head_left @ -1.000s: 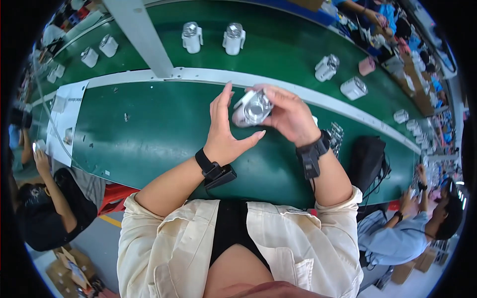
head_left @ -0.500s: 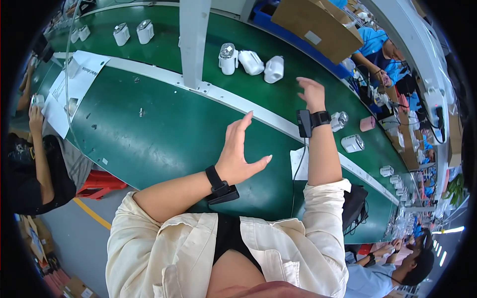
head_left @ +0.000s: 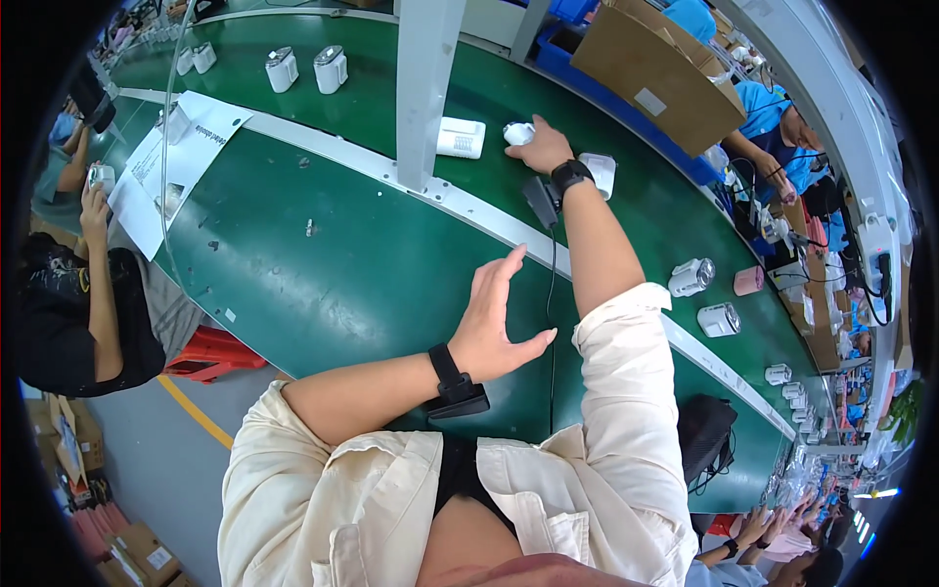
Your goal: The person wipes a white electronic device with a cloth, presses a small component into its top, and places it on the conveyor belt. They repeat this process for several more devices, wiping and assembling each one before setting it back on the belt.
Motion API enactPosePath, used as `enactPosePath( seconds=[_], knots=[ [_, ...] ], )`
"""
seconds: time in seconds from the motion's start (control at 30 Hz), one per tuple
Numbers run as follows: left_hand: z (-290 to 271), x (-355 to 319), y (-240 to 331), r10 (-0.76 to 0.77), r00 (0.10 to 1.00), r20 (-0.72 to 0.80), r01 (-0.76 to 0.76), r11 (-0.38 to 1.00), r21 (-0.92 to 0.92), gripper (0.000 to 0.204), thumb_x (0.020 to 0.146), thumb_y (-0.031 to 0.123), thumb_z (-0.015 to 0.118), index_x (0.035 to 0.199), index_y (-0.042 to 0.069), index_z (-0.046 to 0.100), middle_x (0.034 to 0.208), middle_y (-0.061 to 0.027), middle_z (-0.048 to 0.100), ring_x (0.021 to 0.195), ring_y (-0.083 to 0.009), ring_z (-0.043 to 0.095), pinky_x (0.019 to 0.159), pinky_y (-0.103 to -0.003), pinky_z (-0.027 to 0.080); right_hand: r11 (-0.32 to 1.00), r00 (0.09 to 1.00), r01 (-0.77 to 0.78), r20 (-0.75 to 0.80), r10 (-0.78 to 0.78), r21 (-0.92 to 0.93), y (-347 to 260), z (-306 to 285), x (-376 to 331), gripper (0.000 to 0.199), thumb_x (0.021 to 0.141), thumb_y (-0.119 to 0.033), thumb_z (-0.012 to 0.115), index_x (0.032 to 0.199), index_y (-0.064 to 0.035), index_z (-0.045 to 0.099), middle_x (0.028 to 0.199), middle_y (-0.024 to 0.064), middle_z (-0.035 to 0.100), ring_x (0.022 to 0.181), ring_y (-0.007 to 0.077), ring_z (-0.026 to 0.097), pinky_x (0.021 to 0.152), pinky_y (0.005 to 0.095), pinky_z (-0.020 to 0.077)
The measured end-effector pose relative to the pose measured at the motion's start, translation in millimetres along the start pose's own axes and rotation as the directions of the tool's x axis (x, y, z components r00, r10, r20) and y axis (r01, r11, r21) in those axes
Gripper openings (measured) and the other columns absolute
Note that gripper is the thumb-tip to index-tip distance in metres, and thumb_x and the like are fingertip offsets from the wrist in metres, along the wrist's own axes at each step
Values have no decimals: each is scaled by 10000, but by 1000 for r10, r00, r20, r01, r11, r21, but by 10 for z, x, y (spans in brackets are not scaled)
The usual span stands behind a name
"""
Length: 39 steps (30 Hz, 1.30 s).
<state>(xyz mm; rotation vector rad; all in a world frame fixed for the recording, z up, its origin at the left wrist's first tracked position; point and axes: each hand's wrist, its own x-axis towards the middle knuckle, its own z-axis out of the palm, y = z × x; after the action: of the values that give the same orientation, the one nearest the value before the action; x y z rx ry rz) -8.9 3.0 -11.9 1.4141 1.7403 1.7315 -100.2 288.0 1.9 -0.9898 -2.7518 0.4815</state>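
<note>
My right hand (head_left: 546,149) reaches over the raised strip to the far side of the green bench. Its fingers are curled round a white plastic device (head_left: 516,133), mostly covered by the hand. To its left a white device (head_left: 462,138) lies on its side, partly behind the upright post. Another white device (head_left: 598,176) lies beside my right wrist. My left hand (head_left: 492,328) hovers over the near green surface, thumb and fingers spread, with nothing in it. Black straps with small black units sit on both wrists.
A white metal post (head_left: 423,98) rises from the raised strip (head_left: 499,223). More white devices stand farther off, two (head_left: 693,278) at right beside a pink one (head_left: 748,281). A printed sheet (head_left: 181,161) lies at left. A cardboard box (head_left: 655,73) sits beyond the bench; co-workers are on both sides.
My right hand has moved forward and left onto a white device. The device at the group's left, upright before, now lies on its side. The whole view has shifted; my left hand stays spread.
</note>
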Motion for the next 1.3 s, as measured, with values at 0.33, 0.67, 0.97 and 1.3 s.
enactPosePath(
  seconds=[0.33,0.67,0.97,1.3],
  knots=[
    [-101,95,-34,-256,951,-175,162,891,-424,1086,703,224,838,1493,11,124,1418,-197,287,1289,-298,375,1067,-440,351,226,857,-56,163,-489,973,52,-674,-1369,921,624,-63,818,1419,-43,352,1296,75,528,1181,194,519,1036,324,380],
    [-83,16,77,-106,984,143,153,915,-373,1021,586,124,874,1437,73,311,1177,-126,536,1089,-298,538,933,-381,456,496,909,164,65,-412,853,-251,-1025,-2795,619,656,-61,807,1201,-27,514,1252,89,522,1212,238,477,1017,356,386],
    [-33,40,106,401,916,-25,-371,869,328,730,576,151,862,1228,84,541,1007,-108,575,887,-316,545,762,-405,452,899,796,411,-539,-274,149,-407,-782,-3345,281,669,-80,807,896,-12,656,878,102,630,753,253,575,660,328,449],
    [-29,-1,148,299,954,-30,-285,931,227,713,623,213,855,1243,87,526,989,-100,579,873,-309,543,760,-395,449,813,875,366,-465,-135,453,-308,-751,-3312,129,755,-2,736,861,7,663,794,107,630,684,233,577,605,307,447]
  ],
)
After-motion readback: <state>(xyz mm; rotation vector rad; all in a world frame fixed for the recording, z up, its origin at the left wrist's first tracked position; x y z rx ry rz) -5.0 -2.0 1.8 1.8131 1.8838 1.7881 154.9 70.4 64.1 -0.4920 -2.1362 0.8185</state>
